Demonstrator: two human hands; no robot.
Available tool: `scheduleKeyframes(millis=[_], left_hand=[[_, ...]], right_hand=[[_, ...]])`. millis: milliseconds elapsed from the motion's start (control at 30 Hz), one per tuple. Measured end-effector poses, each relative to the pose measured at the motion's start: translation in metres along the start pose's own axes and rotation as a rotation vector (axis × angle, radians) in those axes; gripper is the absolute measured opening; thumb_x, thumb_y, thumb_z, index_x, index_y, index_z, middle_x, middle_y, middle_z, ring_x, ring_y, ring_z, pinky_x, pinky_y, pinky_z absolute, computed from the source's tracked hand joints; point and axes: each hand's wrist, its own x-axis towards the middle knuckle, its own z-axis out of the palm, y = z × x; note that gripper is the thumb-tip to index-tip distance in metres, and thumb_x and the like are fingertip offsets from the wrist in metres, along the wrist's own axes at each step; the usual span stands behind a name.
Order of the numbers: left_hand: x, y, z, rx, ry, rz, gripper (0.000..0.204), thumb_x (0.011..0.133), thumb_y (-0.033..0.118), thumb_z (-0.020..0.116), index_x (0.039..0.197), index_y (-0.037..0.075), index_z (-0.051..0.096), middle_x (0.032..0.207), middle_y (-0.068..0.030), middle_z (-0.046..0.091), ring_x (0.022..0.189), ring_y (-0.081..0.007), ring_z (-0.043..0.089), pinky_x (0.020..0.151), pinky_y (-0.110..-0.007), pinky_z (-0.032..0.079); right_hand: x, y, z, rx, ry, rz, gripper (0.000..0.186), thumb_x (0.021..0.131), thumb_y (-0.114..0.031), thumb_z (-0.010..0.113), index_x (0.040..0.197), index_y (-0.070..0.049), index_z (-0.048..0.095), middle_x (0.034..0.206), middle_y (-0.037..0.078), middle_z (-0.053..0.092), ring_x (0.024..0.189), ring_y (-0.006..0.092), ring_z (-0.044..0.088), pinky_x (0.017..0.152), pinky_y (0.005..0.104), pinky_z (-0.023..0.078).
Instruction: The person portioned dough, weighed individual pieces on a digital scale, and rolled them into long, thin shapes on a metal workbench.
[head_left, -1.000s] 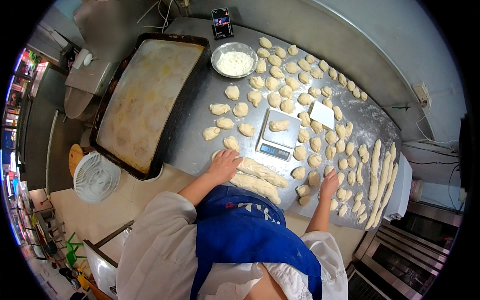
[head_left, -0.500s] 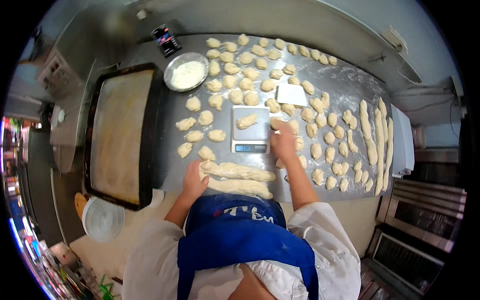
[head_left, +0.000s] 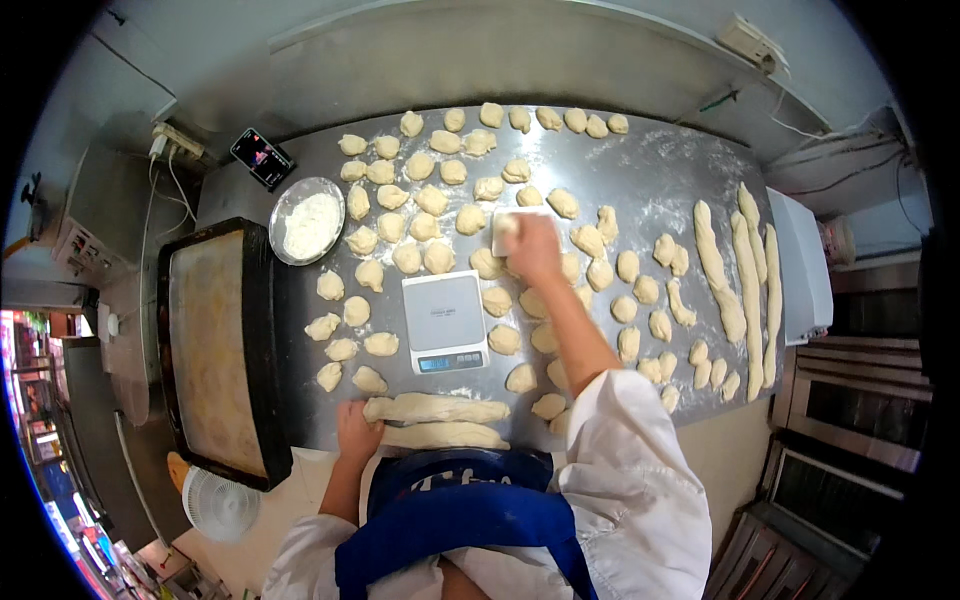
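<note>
My left hand point(head_left: 358, 428), fingers curled, touches the left ends of two long floury dough rolls point(head_left: 436, 408) along the table's near edge. My right hand point(head_left: 530, 240) reaches up over a small white rectangular plate or board point(head_left: 508, 242), blurred, its fingers closed on what looks like a pale dough lump. Below and left of that hand, a digital scale point(head_left: 443, 315) has a bare platform. Many rough dough balls point(head_left: 370, 275) surround the scale in loose rows, with longer dough ropes point(head_left: 715, 270) at the right end.
The steel table point(head_left: 640, 170) backs onto a metal wall. A black-rimmed tray point(head_left: 215, 350), a flour bowl point(head_left: 310, 228) and a phone on a stand point(head_left: 261, 157) are at left. A fan point(head_left: 222, 500) stands below, a grey appliance point(head_left: 800, 270) beside the table's right end, ovens further right.
The dough piece has left the scale's platform. My right hand has moved up from beside the scale to the white plate. The camera's view has shifted, so the table sits differently in frame.
</note>
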Motion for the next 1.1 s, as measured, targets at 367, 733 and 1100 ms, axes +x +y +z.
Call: scheduleKeyframes(millis=[367,733,1100], left_hand=[[-0.039,0.027,-0.001,-0.033,-0.041,-0.292,0.090,0.077,0.014,0.076,0.148,-0.003,0.025,0.147,-0.0268,0.033,0.135,-0.0429,0.036,0.111,-0.044,0.034],[-0.006,-0.023,0.001,-0.155,-0.153,-0.313,0.056,0.075,0.032,0.079,0.120,0.007,0.056,0.109,-0.0185,0.065,0.101,-0.0378,0.063,0.086,-0.046,0.050],[0.021,-0.010,-0.022,-0.764,-0.506,-0.242,0.037,0.084,0.033,0.069,0.108,0.005,0.063,0.103,-0.0178,0.067,0.097,-0.0354,0.064,0.082,-0.045,0.051]], right_hand=[[0.176,0.098,0.036,-0.134,0.059,-0.202,0.032,0.083,-0.008,0.063,0.114,-0.005,0.068,0.107,0.018,0.066,0.104,0.0380,0.057,0.093,0.0460,0.046],[-0.078,-0.025,0.017,0.158,-0.174,-0.002,0.015,0.089,-0.019,0.055,0.089,-0.007,0.065,0.085,0.017,0.062,0.084,0.0396,0.060,0.074,0.0505,0.048],[-0.277,-0.104,-0.004,-0.129,-0.444,-0.191,0.052,0.074,-0.028,0.079,0.117,-0.006,0.059,0.097,0.015,0.061,0.091,0.0354,0.059,0.080,0.0461,0.048]])
